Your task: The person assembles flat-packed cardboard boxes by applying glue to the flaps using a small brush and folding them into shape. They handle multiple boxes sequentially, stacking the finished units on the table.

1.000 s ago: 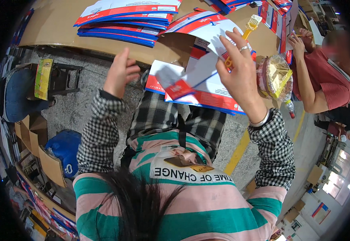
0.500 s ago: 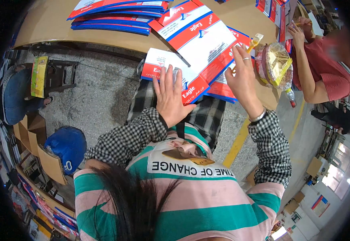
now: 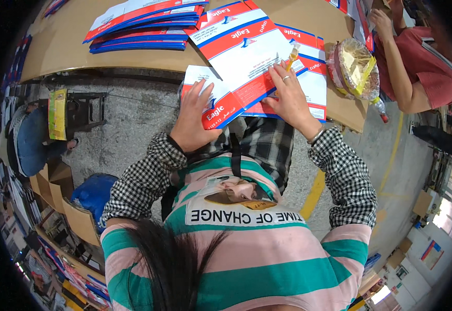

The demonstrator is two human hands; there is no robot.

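Observation:
A flat, unfolded carton [image 3: 249, 57] in red, white and blue lies in front of me at the table's edge. My left hand [image 3: 192, 116] rests on its near left flap, fingers stretched out and thumb apart. In my right hand [image 3: 292, 101] is a small brush [image 3: 293, 54] with a yellow handle, its pale head pointing away from me over the carton's right part. More flat cartons [image 3: 314, 83] lie under and beside that hand. To its right stands a plastic-lined bowl [image 3: 356, 67] holding a pale yellow paste.
A stack of flat cartons [image 3: 143, 28] lies at the far left of the brown table [image 3: 62, 49]. A co-worker in a red shirt [image 3: 417, 67] is at the right. On the floor to my left are a stool [image 3: 86, 109], a blue container [image 3: 95, 192] and cardboard boxes [image 3: 75, 217].
My right hand has moved left with the brush, from near the bowl to over the carton. My left hand has shifted left on the flap. The co-worker's hands have moved.

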